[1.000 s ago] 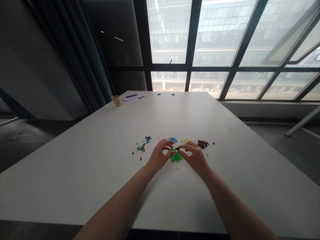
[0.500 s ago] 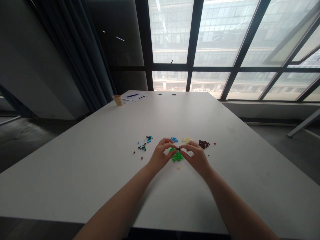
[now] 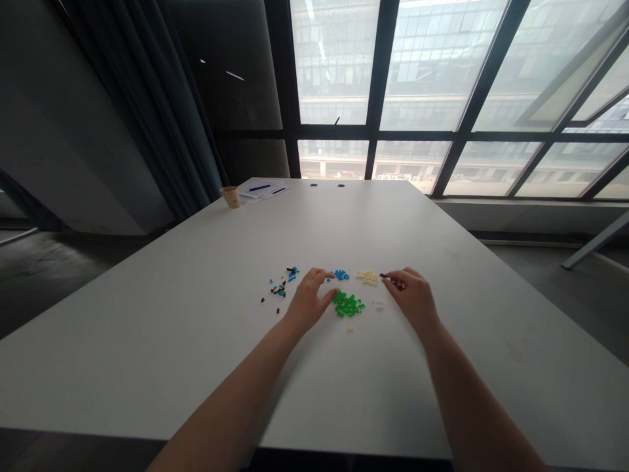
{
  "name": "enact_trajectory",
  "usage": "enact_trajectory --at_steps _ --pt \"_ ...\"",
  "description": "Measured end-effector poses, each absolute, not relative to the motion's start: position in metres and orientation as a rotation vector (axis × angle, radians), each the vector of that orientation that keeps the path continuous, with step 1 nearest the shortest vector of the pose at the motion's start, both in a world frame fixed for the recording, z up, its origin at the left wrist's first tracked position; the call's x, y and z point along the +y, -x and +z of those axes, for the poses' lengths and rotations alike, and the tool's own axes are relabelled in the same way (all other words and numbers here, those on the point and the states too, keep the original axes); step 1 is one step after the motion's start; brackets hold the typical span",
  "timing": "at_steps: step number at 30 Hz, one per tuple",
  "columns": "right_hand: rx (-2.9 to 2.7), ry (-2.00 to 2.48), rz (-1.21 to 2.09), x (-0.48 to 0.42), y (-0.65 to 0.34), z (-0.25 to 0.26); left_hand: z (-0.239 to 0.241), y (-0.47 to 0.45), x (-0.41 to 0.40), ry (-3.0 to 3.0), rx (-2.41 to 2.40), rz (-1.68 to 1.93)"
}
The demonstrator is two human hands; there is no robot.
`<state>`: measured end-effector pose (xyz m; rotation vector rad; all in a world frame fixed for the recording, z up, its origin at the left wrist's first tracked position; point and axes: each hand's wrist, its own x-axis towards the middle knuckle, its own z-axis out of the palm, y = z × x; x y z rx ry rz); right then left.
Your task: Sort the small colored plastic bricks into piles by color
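My left hand (image 3: 308, 298) is beside the green bricks (image 3: 348, 304), its thumb and fingers apart with nothing seen between them. Beyond its fingertips lie small blue bricks (image 3: 340, 275). My right hand (image 3: 411, 294) pinches a small dark brown brick (image 3: 384, 275) between thumb and fingertips, just right of the pale yellow bricks (image 3: 367, 278). This hand covers most of the brown brick pile. A few white pieces (image 3: 379, 305) lie between the right wrist and the green pile, and a small yellow piece (image 3: 350, 330) sits nearer to me.
Loose mixed bricks (image 3: 280, 288) are scattered left of my left hand on the white table (image 3: 196, 341). At the far left corner stand a paper cup (image 3: 230, 197) and papers (image 3: 250, 196) with pens on them. Windows rise behind the table.
My hands were together over the green pile, both at a dark brown piece. They have parted: the right went right to the brown pile, and the left drew back slightly and opened.
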<state>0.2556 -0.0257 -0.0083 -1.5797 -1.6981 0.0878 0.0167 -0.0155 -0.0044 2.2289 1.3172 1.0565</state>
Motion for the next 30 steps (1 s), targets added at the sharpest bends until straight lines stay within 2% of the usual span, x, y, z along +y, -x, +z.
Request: enact_trajectory --at_steps 2,5,9,12,17,30 --pt "-1.577 1.901 0.062 -0.020 -0.284 -0.012 -0.006 -0.005 -0.009 -2.170 1.620 0.889" --pt "-1.481 2.275 0.253 -0.015 -0.314 -0.021 -0.004 0.016 -0.002 -1.994 1.982 0.508" --pt "-1.435 2.426 0.393 -0.010 -0.320 -0.033 0.007 0.036 -0.001 -1.922 1.998 -0.043" --pt "-1.468 2.413 0.380 -0.007 -0.316 -0.040 0.012 0.041 -0.002 -1.910 1.931 -0.236" --pt "-1.504 2.356 0.339 -0.005 -0.315 -0.045 0.012 0.040 -0.001 -1.922 1.935 -0.258" --pt "-1.481 2.144 0.248 -0.010 -0.303 -0.030 0.006 0.044 0.003 -1.878 2.071 0.029"
